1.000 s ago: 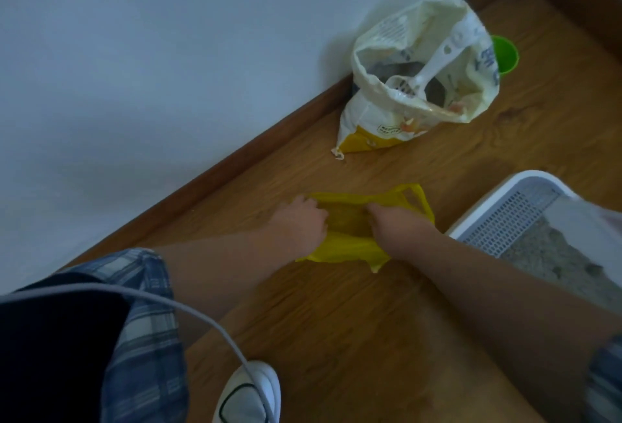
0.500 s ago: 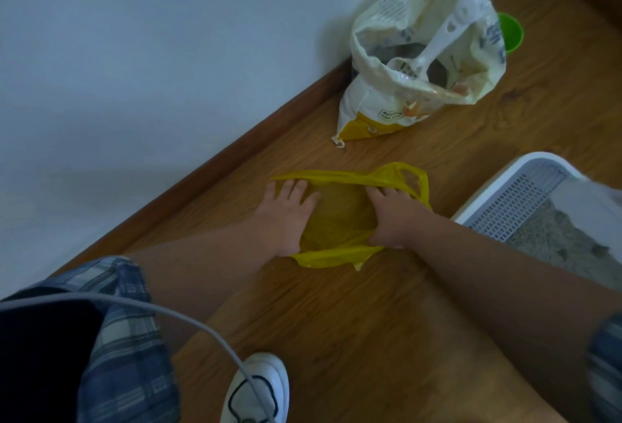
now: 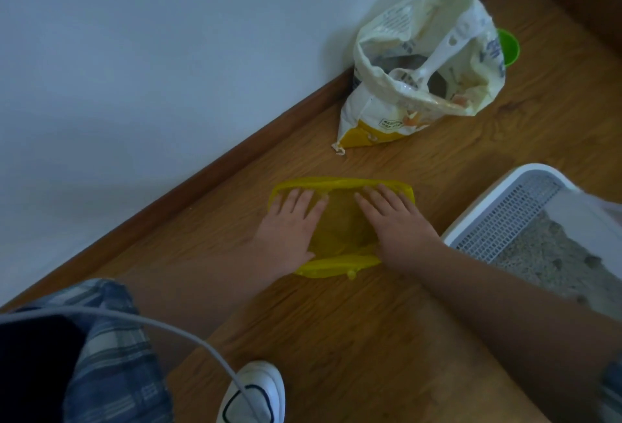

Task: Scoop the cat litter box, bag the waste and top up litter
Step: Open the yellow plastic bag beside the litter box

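Note:
A thin yellow plastic bag (image 3: 340,230) lies flat on the wooden floor. My left hand (image 3: 289,230) presses palm-down on its left part, fingers spread. My right hand (image 3: 393,220) lies flat on its right part, fingers spread too. Neither hand grips the bag. Beyond them an open white and yellow litter bag (image 3: 417,72) leans near the wall, with a white scoop (image 3: 427,65) standing in its mouth. The white litter box (image 3: 525,207) with a grid step and grey litter sits at the right.
A green cup (image 3: 509,47) stands behind the litter bag. A white wall and dark wooden skirting (image 3: 208,170) run along the left. A white shoe (image 3: 255,392), a plaid trouser leg (image 3: 111,355) and a grey cable (image 3: 175,331) are at the bottom left.
Both hands went from bunched fists on the crumpled yellow bag to flat open palms, and the bag now lies spread wider and smoother on the floor.

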Motion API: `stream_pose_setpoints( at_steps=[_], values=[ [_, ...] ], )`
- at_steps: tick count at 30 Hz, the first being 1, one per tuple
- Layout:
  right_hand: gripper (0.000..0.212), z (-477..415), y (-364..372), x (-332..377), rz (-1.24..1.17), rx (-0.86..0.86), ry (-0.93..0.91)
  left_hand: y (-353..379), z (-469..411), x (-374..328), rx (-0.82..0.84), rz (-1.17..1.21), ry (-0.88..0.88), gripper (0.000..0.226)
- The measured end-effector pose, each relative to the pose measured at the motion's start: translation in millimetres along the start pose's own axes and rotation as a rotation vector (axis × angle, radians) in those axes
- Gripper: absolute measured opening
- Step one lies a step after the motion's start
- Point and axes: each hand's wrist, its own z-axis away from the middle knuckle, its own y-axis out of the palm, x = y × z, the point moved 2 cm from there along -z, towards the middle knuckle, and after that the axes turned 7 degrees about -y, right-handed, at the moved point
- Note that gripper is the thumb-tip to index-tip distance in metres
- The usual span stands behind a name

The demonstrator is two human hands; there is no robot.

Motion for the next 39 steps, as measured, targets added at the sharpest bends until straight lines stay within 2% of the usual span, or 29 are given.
stream_pose_setpoints(
  at_steps=[4,9,15,18,22,24,28,32,35,39],
  values=[
    [0.114,-9,7,2,-0.051,0.157,0.096,6,-11,3,0.114,-0.057,-0.01,0.128],
    [0.116,-17,11,-8,-0.136,0.226,0.114,25,-18,22,0.161,-0.002,0.055,0.122],
    [0.106,-18,16,-7,-0.136,0.167,0.13,23,-17,32,0.176,-0.005,0.107,0.11],
    [0.1,-13,16,-6,-0.121,0.113,0.115,12,-13,28,0.141,-0.013,0.156,0.096],
    [0.072,2,13,-1,-0.042,-0.066,-0.021,10,-2,16,-0.046,-0.034,0.322,0.066],
    [0.065,9,19,0,-0.06,-0.058,-0.041,17,2,9,-0.006,-0.092,0.385,0.057],
    [0.066,9,29,-2,-0.059,0.12,0.025,26,-8,10,0.156,-0.205,0.266,0.055],
    [0.077,-8,20,3,-0.087,0.165,0.087,20,-17,13,0.219,-0.197,0.161,0.064],
    [0.082,-15,12,4,-0.086,0.191,0.097,13,-15,10,0.24,-0.198,0.165,0.072],
    [0.063,-9,-7,1,-0.109,0.086,0.058,0,-16,6,0.186,-0.168,0.196,0.067]
  ],
)
